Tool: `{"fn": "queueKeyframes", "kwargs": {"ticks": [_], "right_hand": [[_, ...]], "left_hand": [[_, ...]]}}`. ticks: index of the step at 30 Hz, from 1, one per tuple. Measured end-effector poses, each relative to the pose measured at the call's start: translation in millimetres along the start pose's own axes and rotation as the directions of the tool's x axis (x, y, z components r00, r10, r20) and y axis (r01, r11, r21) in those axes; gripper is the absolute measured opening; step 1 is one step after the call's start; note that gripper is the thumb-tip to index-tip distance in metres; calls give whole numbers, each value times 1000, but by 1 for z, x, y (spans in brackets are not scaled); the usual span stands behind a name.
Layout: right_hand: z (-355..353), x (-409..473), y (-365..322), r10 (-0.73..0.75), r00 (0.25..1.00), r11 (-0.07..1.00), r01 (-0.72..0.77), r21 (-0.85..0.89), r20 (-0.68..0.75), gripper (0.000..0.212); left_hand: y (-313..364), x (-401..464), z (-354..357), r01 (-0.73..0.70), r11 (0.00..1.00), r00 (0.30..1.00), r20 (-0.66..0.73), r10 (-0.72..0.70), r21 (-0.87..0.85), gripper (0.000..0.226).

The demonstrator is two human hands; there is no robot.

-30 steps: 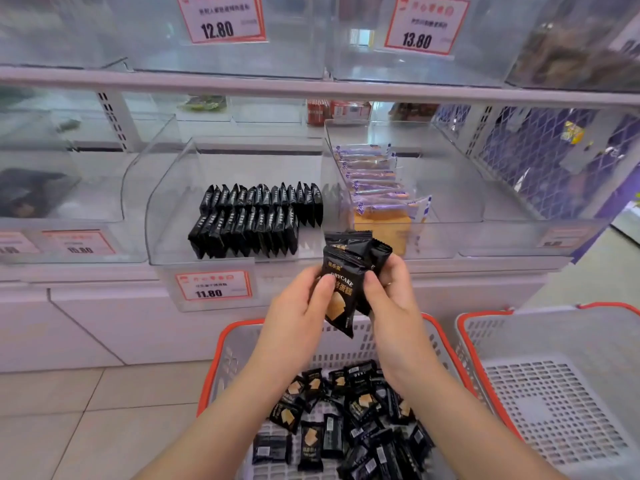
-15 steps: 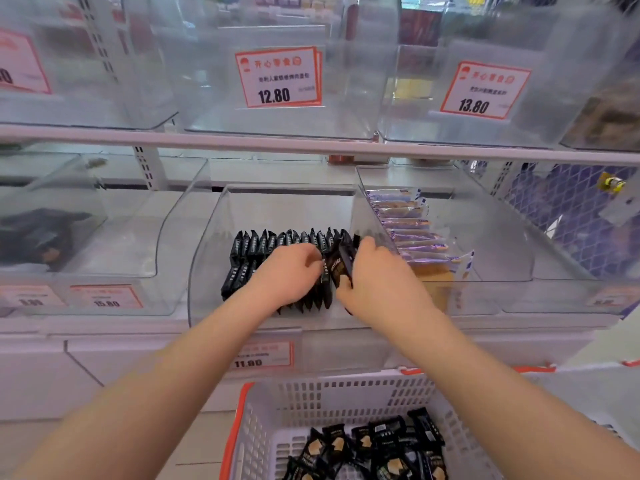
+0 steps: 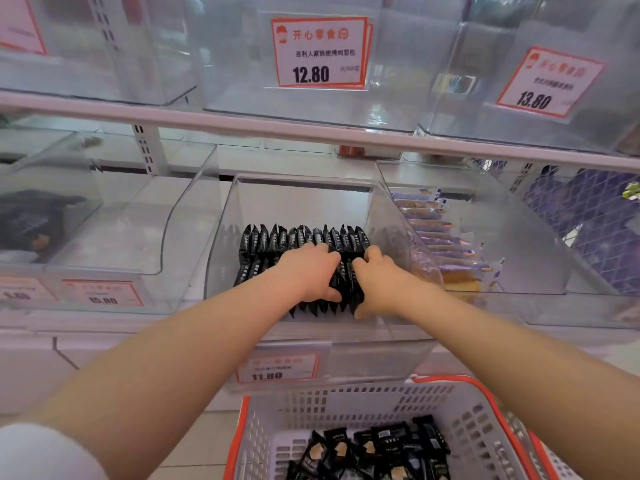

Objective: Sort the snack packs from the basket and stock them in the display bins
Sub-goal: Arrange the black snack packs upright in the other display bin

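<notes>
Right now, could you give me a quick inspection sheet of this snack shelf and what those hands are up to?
Surface: clear display bin on a white shelf.
Job's things: black snack packs standing in rows in the bin; more lie loose in the basket below.
Clutter: purple-wrapped cakes in the bin to the right.
Hands: left hand and right hand both grip packs in the front row.
Cables: nothing seen.
Surroundings: price tags reading 12.80, 13.80, 11.80.

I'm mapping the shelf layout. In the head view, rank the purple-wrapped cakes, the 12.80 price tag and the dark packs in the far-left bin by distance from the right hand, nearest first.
1. Purple-wrapped cakes, in the next bin just right of the right hand.
2. 12.80 price tag, on the shelf above.
3. Dark packs, in the far-left bin.
</notes>
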State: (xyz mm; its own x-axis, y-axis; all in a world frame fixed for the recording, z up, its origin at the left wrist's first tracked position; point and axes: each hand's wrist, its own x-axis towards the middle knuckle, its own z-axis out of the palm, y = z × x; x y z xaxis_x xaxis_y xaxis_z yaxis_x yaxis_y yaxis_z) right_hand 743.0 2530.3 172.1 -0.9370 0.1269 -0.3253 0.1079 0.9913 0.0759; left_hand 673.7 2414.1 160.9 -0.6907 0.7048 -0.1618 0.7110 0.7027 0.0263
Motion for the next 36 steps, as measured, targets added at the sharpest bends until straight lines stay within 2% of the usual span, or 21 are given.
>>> {"fn": "queueKeyframes", "kwargs": {"ticks": [2, 4, 8, 10, 13, 15, 17, 20, 24, 27, 30, 32, 34, 36], "right_hand": [[10, -2, -2, -58, 995, 985, 45, -166, -75, 52], [13, 4, -6, -81, 989, 971, 50, -235, -124, 49], [6, 14, -8, -1, 981, 988, -29, -152, -194, 47], [5, 14, -7, 15, 985, 993, -35, -116, -171, 46], [6, 7, -3, -13, 995, 990, -1, -142, -96, 46], [8, 5, -3, -31, 994, 979, 10, -203, -104, 46], [8, 6, -4, -56, 987, 964, 14, -267, -151, 43], [2, 10, -4, -18, 982, 976, -23, -216, -189, 36], [-1, 8, -3, -27, 997, 974, 8, -227, -77, 37], [-15, -11, 0, -69, 997, 966, 61, -252, -24, 31], [-29, -46, 8, -184, 968, 977, 162, -136, -169, 22], [-29, -78, 19, -254, 913, 965, 260, -26, -319, 23], [-19, -114, 34, -267, 841, 929, 354, 107, -471, 20], [1, -144, 49, -240, 834, 877, 406, 257, -497, 15]], "left_hand": [[1, 1, 1, 15, 1000, 1000, -16, -15, -4, 57], [0, 0, 2, 12, 1000, 1000, -16, -12, -15, 56], [-1, -2, 4, 10, 999, 1000, -20, -11, -42, 57], [-1, -2, 5, 23, 997, 999, -32, -26, -70, 57], [2, 0, 5, 65, 997, 993, -100, -68, -37, 53], [5, 1, 4, 83, 996, 989, -123, -81, 13, 50], [3, -3, 2, 57, 998, 995, -79, -57, 4, 50], [-6, -12, 2, 4, 1000, 1000, 8, -4, -11, 50], [-7, -23, 1, -38, 999, 993, 109, 37, 8, 57], [-2, -35, -10, -55, 998, 990, 126, 55, -7, 54], [13, -55, -29, -126, 991, 992, 18, 125, 53, 39], [29, -75, -39, -197, 979, 973, -110, 201, 49, 28], [46, -99, -42, -299, 954, 921, -253, 297, 30, 21], [65, -121, -33, -409, 913, 858, -333, 391, 20, 19]]}}
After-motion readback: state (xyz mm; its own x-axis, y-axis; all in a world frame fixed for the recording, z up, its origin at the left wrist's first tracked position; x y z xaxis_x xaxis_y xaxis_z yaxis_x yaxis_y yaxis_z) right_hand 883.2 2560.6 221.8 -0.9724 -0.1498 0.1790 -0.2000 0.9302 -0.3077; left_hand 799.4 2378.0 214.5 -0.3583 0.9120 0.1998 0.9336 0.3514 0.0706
